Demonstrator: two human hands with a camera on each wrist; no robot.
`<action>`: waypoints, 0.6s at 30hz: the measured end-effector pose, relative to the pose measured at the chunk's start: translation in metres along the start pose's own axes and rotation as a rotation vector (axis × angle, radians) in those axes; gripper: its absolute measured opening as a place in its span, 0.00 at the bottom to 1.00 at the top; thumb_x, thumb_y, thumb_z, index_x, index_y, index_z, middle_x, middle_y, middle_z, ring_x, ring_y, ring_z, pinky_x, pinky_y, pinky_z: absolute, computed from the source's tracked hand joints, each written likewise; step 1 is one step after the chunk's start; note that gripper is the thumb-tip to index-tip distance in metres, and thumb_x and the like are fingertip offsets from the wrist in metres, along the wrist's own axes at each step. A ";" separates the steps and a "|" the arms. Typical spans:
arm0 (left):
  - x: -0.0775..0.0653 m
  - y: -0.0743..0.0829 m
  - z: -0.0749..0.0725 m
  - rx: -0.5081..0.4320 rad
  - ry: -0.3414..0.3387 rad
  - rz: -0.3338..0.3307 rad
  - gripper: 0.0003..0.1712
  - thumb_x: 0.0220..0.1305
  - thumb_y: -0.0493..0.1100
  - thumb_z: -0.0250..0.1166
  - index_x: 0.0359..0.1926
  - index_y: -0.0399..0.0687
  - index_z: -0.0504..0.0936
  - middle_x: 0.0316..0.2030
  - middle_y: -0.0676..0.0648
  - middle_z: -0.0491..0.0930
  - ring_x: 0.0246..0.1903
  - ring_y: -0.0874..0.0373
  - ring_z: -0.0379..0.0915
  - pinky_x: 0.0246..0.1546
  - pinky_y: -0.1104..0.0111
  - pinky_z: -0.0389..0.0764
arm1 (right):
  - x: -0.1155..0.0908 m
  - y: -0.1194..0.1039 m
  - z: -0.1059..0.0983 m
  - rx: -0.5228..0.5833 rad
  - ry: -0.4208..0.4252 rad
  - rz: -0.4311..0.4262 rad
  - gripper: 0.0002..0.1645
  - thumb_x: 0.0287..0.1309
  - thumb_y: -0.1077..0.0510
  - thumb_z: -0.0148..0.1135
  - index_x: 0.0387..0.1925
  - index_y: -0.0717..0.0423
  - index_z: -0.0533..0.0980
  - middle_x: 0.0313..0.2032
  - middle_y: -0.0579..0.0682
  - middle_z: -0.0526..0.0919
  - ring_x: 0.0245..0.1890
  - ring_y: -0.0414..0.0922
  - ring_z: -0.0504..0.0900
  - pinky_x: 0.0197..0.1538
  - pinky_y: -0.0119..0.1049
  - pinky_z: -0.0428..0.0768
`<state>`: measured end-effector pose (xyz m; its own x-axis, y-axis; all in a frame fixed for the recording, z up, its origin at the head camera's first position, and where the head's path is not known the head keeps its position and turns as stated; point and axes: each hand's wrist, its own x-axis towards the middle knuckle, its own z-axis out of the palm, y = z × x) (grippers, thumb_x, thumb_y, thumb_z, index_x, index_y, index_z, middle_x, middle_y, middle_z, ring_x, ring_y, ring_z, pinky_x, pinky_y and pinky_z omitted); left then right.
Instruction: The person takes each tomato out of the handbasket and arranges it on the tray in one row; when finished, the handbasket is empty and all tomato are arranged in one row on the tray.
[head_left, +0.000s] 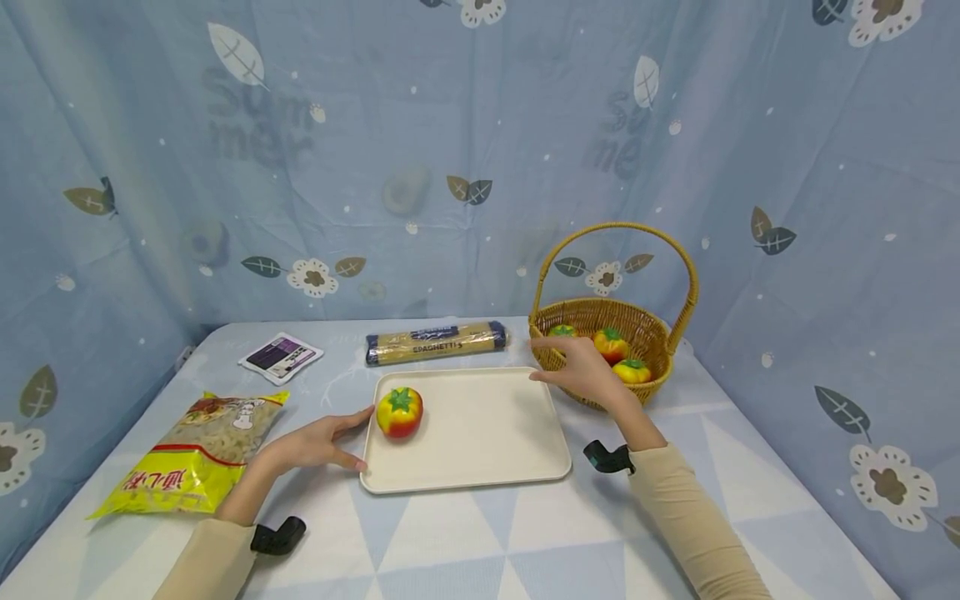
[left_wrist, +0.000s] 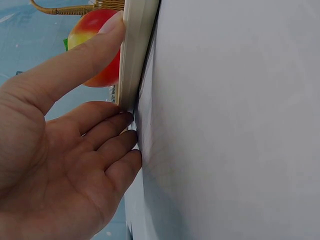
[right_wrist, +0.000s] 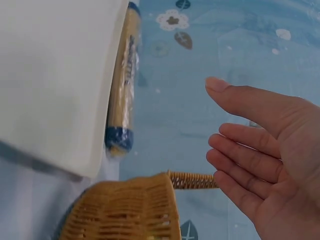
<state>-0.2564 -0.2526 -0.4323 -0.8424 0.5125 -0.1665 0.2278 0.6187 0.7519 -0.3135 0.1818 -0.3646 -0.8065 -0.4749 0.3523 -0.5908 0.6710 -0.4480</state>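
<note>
Currently: tray (head_left: 480, 446), on desk (head_left: 450, 533), long axis left-right; fruit (head_left: 400, 414) on its left end, green top up; my left hand (head_left: 318, 442), fingers loose, touching tray; my right hand (head_left: 588, 371), likewise ungripped, near basket (head_left: 645, 329).

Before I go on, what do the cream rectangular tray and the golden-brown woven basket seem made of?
The cream rectangular tray looks like smooth, matte plastic, given its even colour and rounded corners; coated wood is possible. The golden-brown woven basket looks like wicker or rattan, with a slight sheen: strands interlace across its wall. Plastic could look alike.
</note>
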 end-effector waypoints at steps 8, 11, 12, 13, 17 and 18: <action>0.000 0.002 0.001 0.007 -0.001 -0.005 0.58 0.52 0.49 0.75 0.73 0.32 0.49 0.70 0.29 0.49 0.69 0.32 0.43 0.66 0.42 0.53 | -0.008 0.020 -0.021 -0.056 -0.024 0.021 0.30 0.50 0.54 0.74 0.55 0.59 0.78 0.48 0.56 0.83 0.35 0.51 0.81 0.36 0.43 0.79; -0.001 0.003 0.000 0.006 -0.003 0.004 0.58 0.53 0.48 0.75 0.73 0.31 0.49 0.70 0.28 0.49 0.69 0.31 0.43 0.65 0.41 0.53 | -0.011 0.030 -0.030 -0.075 -0.016 0.043 0.28 0.51 0.54 0.74 0.53 0.59 0.80 0.40 0.53 0.85 0.24 0.46 0.74 0.29 0.39 0.72; -0.001 0.004 0.000 0.005 -0.004 0.005 0.58 0.53 0.48 0.75 0.73 0.31 0.49 0.70 0.28 0.49 0.69 0.31 0.43 0.65 0.41 0.53 | -0.012 0.033 -0.033 -0.079 -0.011 0.054 0.27 0.51 0.54 0.74 0.52 0.58 0.80 0.39 0.52 0.85 0.23 0.46 0.72 0.29 0.39 0.71; -0.001 0.004 0.000 0.006 -0.005 0.006 0.57 0.53 0.48 0.75 0.73 0.31 0.49 0.70 0.28 0.49 0.69 0.30 0.43 0.65 0.41 0.53 | -0.014 0.037 -0.035 -0.077 -0.009 0.069 0.26 0.51 0.54 0.74 0.52 0.58 0.80 0.39 0.52 0.84 0.24 0.46 0.71 0.30 0.40 0.71; -0.001 0.004 0.000 0.009 -0.009 0.008 0.57 0.53 0.47 0.74 0.73 0.30 0.49 0.70 0.27 0.49 0.69 0.30 0.43 0.65 0.41 0.53 | -0.019 0.054 -0.043 -0.053 -0.005 0.107 0.28 0.52 0.51 0.73 0.54 0.57 0.80 0.49 0.55 0.83 0.43 0.52 0.80 0.45 0.48 0.79; -0.001 0.005 0.000 0.010 -0.009 0.010 0.57 0.53 0.47 0.74 0.73 0.30 0.49 0.70 0.27 0.49 0.69 0.30 0.44 0.65 0.41 0.53 | -0.020 0.057 -0.046 -0.044 -0.005 0.116 0.28 0.52 0.50 0.73 0.54 0.57 0.80 0.49 0.57 0.83 0.47 0.55 0.80 0.48 0.52 0.79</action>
<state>-0.2549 -0.2502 -0.4287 -0.8355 0.5241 -0.1650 0.2410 0.6194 0.7471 -0.3303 0.2558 -0.3598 -0.8697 -0.3953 0.2956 -0.4918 0.7458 -0.4494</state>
